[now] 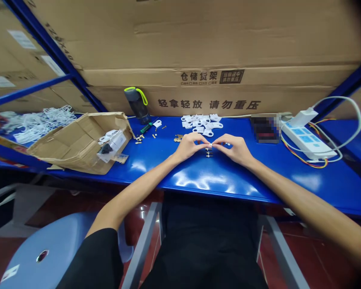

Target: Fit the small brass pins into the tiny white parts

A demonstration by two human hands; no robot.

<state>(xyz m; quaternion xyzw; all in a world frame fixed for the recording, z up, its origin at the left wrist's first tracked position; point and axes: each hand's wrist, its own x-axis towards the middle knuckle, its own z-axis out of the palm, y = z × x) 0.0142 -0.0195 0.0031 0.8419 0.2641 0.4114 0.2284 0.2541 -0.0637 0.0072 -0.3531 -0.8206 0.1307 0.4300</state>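
My left hand [188, 147] and my right hand [235, 149] meet above the blue tabletop, each with thumb and forefinger pinched. Between their fingertips is a small whitish part [210, 145], too small to make out fully. Just below the fingertips, several small metal pieces with dark bits [209, 153] lie in a short column. Close to my left hand is a little heap of brass-coloured pieces [178, 139]. Beyond both hands lies a pile of white plastic pieces with round holes [202, 122].
An open cardboard box [78, 138] with small items stands left, near bundled white cables [42, 122]. A bottle [138, 106], a green-handled screwdriver [146, 127] and loose brass pieces [138, 139] are beside it. A power strip [311, 140] with cords lies right.
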